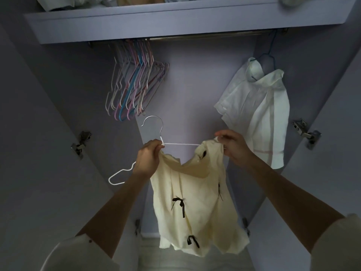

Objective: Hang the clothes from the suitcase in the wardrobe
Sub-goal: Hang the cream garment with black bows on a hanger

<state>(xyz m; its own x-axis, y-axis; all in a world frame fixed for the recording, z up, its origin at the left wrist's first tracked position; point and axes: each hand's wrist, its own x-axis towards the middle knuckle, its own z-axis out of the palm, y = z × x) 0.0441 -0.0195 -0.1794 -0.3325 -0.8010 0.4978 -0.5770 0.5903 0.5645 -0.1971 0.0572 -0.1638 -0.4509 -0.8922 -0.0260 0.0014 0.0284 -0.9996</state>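
Your left hand is closed around the neck of a white hanger, just below its metal hook, and also pinches one shoulder of the cream top with black bows. Your right hand grips the top's other shoulder and pulls it over the hanger's right end. The top hangs in front of the open wardrobe, below the rail and not yet on it. The hanger's left end sticks out bare past your left wrist.

The rail runs under the front edge of the shelf. Its middle stretch is free, with open room straight above the hook you hold. At the rail's left end a bunch of empty hangers in pink, blue and white crowds together, its lower tips close to your hook. At the right end a white shirt hangs on a blue hanger, its hem just behind your right hand. The two sit well apart.

The wardrobe doors stand open on both sides, hinges showing on the inner edges. Folded things, probably clothes, lie on top of the shelf, too cropped to name.
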